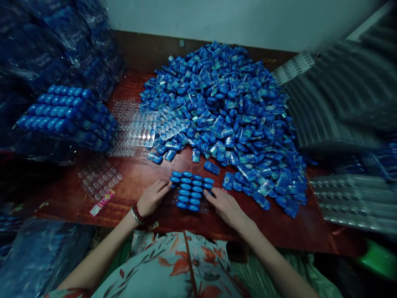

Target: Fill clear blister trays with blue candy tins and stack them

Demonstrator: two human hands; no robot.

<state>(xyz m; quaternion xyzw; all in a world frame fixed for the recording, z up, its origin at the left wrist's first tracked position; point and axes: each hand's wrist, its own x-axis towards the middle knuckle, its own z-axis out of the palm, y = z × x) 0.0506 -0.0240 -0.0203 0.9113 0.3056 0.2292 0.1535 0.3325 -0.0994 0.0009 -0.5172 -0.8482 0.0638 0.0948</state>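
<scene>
A clear plastic tray (204,207) lies on the wooden table (139,176) right in front of me, filled with several rows of small blue containers (191,191). My left hand (151,198) rests at the tray's left edge, fingertips touching it. At the tray's right edge is my right hand (228,207), fingers spread and touching the tray. Neither hand grips anything. A bracelet circles my left wrist. Behind the tray rises a large heap of loose blue wrapped containers (229,111).
Filled trays of blue containers (62,111) are stacked at the left, with bagged ones behind. Empty clear trays (133,128) lie between that stack and the heap, one more (99,178) nearer me. Stacks of empty trays (353,198) stand at the right. A pink label (102,203) lies on the table.
</scene>
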